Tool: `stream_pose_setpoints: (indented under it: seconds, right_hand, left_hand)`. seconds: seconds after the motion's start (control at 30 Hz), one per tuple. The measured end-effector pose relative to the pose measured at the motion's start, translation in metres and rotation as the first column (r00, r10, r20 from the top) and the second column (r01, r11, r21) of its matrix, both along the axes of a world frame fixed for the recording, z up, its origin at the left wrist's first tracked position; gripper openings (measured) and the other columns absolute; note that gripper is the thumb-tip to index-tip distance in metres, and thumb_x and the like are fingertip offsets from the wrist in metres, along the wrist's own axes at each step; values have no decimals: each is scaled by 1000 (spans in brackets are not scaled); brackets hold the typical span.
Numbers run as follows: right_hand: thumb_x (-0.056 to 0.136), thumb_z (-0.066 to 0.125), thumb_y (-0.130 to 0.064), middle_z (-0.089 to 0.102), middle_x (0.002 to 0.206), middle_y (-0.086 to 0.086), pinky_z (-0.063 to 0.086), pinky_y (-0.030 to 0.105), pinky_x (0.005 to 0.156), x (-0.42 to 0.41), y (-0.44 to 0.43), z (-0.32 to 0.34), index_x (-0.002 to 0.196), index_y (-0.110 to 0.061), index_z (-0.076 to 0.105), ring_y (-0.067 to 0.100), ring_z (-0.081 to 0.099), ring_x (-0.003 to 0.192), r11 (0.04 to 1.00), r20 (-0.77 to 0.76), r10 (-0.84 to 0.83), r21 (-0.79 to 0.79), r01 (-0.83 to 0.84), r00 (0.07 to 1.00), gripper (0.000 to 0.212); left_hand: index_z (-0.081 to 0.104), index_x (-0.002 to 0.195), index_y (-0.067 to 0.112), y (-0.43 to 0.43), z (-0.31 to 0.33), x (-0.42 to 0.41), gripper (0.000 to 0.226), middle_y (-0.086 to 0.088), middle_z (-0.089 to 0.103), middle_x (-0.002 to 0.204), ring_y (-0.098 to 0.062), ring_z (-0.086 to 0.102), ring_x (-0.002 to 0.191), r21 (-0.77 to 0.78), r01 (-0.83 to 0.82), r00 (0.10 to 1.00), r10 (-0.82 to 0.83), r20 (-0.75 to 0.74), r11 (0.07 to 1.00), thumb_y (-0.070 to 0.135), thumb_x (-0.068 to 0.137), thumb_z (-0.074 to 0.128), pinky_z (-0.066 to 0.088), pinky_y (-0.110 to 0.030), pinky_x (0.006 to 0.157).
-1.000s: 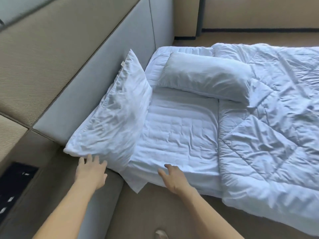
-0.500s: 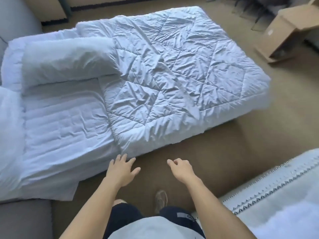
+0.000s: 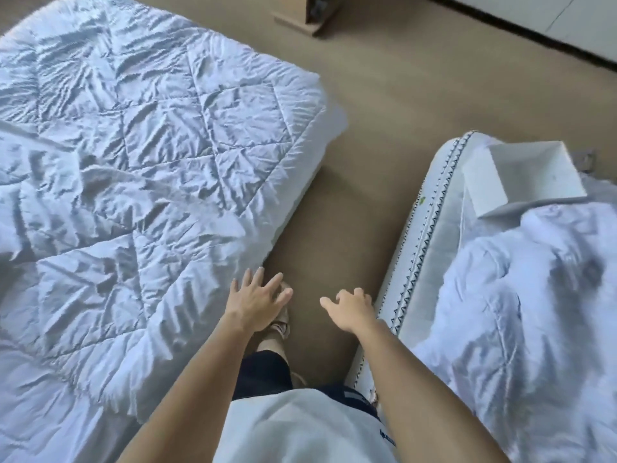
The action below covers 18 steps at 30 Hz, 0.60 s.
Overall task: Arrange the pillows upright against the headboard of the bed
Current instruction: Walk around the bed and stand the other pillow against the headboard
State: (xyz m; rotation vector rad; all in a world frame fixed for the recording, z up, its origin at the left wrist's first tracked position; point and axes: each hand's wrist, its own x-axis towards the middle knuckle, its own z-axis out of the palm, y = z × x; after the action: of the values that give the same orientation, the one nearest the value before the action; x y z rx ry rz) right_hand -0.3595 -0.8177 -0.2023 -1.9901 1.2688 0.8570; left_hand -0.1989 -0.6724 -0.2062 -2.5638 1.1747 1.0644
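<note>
No pillow and no headboard are in view now. A white quilted duvet (image 3: 140, 168) covers the bed on the left. My left hand (image 3: 255, 304) hovers with fingers spread just off the duvet's near edge and holds nothing. My right hand (image 3: 350, 310) is held out over the floor with fingers loosely curled and apart, empty, close to the patterned edge of a second mattress (image 3: 417, 248) on the right.
A strip of tan carpet (image 3: 337, 208) runs between the two beds. On the right mattress lie a rumpled white duvet (image 3: 534, 312) and a white box (image 3: 521, 177). A cardboard box (image 3: 310, 15) stands at the top. My foot and dark shorts show below my hands.
My view has swung right, away from the headboard; both pillows have left the frame. My hands came off the leaning pillow and mattress edge and now hang over the floor between the beds.
</note>
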Motion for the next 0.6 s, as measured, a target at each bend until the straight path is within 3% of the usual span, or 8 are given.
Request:
stream_pose_setpoints:
  seconds: [0.37, 0.6]
  right_hand:
    - [91, 31, -64, 42, 143, 11, 30, 48, 109, 121, -143, 19, 134, -23, 55, 31, 38, 132, 974, 32, -211, -73, 213, 977, 64]
    - [91, 31, -65, 42, 144, 11, 29, 48, 110, 160, -223, 25, 133, -23, 55, 31, 38, 133, 960, 15, -265, -83, 266, 964, 64]
  left_hand:
    - [16, 157, 38, -175, 0, 147, 66, -7, 4, 169, -32, -1, 155, -15, 196, 980, -195, 25, 981, 68, 98, 13, 2, -57, 124]
    - [17, 158, 38, -266, 5, 192, 67, -7, 1, 169, -32, -4, 156, -9, 271, 962, -271, 19, 963, 69, 98, 13, 1, -57, 124]
